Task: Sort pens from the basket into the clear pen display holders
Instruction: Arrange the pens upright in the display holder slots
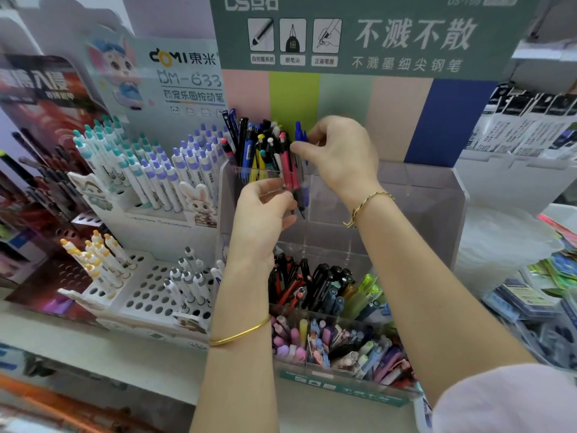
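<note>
A tiered clear pen display holder (431, 195) stands on the shelf in front of me. Its top left compartment holds several mixed pens (256, 145), black, blue, yellow and pink. My left hand (265, 210) grips the lower ends of a few pens, among them a pink pen (288, 170), at that compartment's front wall. My right hand (340, 154) pinches a blue pen (300, 132) near its cap, just right of the bunch. Lower tiers hold red and black pens (299, 285) and pastel pens (327, 342). No basket is visible.
To the left, a white display (150, 170) holds rows of teal and purple click pens, with a white perforated rack (146, 292) below it. A green sign (359, 35) rises behind the holder. Packaged items (537, 295) lie at the right, and white shelving sits beneath everything.
</note>
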Demonstrator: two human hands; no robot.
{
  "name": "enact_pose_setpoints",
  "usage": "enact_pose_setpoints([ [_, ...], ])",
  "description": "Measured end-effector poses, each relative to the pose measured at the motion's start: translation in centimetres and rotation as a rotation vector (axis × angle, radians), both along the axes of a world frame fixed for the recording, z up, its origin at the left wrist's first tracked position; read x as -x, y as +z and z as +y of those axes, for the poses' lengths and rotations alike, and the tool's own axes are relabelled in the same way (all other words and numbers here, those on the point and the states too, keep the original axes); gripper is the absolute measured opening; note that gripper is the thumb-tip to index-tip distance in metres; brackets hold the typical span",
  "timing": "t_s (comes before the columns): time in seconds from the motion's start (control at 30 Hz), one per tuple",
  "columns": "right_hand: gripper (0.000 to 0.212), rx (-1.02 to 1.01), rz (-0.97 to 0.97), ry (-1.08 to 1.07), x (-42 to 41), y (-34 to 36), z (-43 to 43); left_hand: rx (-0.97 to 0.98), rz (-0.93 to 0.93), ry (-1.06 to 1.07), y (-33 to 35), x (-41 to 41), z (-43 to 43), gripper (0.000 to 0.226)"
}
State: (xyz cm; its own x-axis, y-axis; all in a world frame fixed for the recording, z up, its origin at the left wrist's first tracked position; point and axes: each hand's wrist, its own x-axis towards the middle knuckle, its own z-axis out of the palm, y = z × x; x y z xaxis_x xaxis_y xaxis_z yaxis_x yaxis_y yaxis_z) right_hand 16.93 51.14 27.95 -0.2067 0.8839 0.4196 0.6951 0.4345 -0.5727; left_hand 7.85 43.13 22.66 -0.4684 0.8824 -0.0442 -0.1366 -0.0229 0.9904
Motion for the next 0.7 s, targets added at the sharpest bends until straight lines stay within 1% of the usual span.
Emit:
enact_pose_setpoints([
  [0.1, 0.028, 0.067, -0.089, 0.01, -0.2, -0.1, 0.1, 0.008, -0.004, 0.022, 0.0, 0.0, -0.4, 0.023],
  [0.2, 0.03, 0.082, -0.163, 0.028, -0.4, -0.9, -0.2, 0.01, -0.003, 0.05, 0.0, -0.1, -1.1, 0.023],
  [0.23, 0.033, 0.072, -0.145, 0.033, -0.6, -1.1, -0.5, 0.01, -0.002, 0.062, -0.1, -0.2, -1.3, 0.023],
  [0.3, 0.042, 0.017, -0.021, 0.03, -1.0, -1.0, -1.4, 0.011, -0.01, 0.095, -0.2, -0.2, -2.0, 0.023],
  [0.37, 0.031, -0.091, 0.116, 0.043, -1.3, -0.4, -2.7, 0.008, -0.031, 0.138, -0.6, -0.2, -2.8, 0.022],
  [0.43, 0.017, -0.114, 0.223, 0.105, -0.8, 0.0, -4.6, -0.002, -0.072, 0.185, -1.2, 0.0, -3.8, 0.021],
  [0.5, 0.016, -0.041, 0.323, 0.253, 0.6, -0.4, -7.1, -0.007, -0.117, 0.239, -2.2, 0.4, -5.1, 0.021],
  [0.53, 0.015, 0.019, 0.343, 0.342, 1.6, -0.9, -8.5, -0.01, -0.138, 0.275, -2.9, 0.8, -6.0, 0.022],
  [0.63, 0.008, 0.231, 0.291, 0.562, 5.0, -3.9, -12.3, 0.006, -0.173, 0.449, -5.7, 3.3, -9.6, 0.028],
  [0.7, 0.008, 0.346, 0.24, 0.674, 7.5, -6.6, -15.1, 0.05, -0.217, 0.627, -8.0, 5.5, -13.1, 0.02],
])
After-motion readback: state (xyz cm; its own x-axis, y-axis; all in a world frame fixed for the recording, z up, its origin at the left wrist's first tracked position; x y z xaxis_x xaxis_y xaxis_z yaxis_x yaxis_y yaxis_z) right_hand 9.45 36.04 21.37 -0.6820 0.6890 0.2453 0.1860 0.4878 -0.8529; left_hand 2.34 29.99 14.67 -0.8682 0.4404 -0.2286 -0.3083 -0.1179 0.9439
